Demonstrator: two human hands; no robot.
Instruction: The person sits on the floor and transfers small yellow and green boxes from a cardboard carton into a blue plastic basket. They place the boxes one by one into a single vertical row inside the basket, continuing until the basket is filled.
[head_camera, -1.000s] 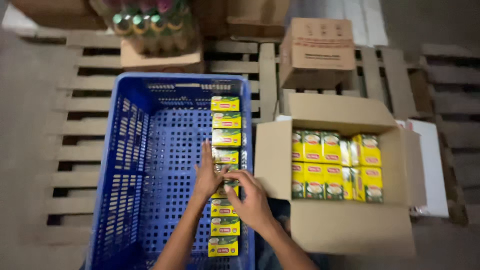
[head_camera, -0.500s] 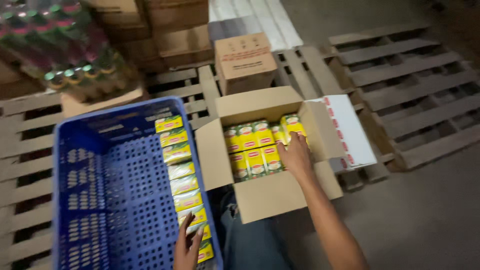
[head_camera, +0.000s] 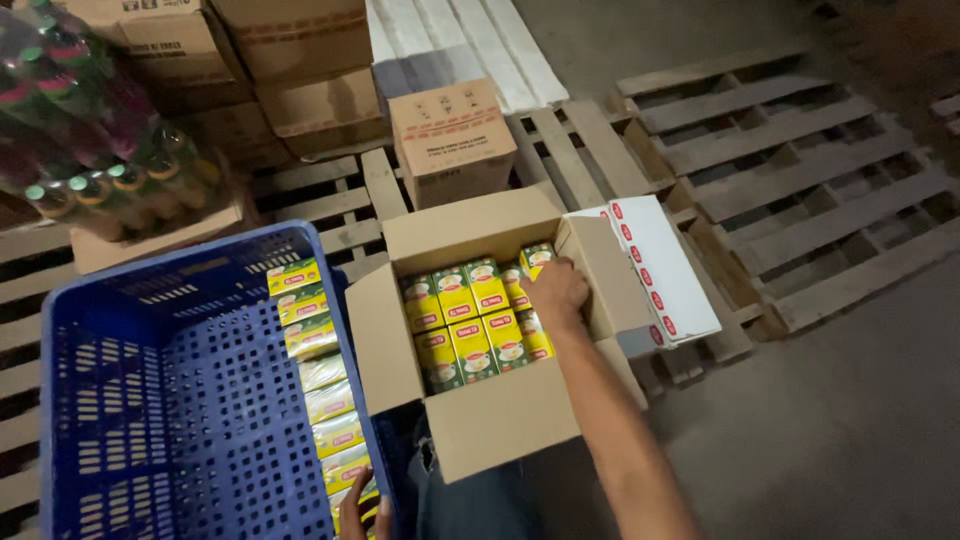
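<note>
Floor: wooden pallets (head_camera: 790, 150).
Carton (head_camera: 500, 420): open, beside blue crate (head_camera: 150, 400).
Right hand (head_camera: 557, 290): in carton, gripping yellow-green packets (head_camera: 465, 320).
Left hand (head_camera: 362, 515): on crate's packet row (head_camera: 315, 370), grip unclear.

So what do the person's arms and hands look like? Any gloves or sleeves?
No gloves and no sleeves that show. The right hand is bare, and its long, slim forearm is uncovered all the way to the picture's lower edge. Of the left hand only bare fingers peek in at the bottom. No rings, watch or bracelets are visible on either.

Right hand (head_camera: 558, 290) in open carton (head_camera: 500, 420)
</note>
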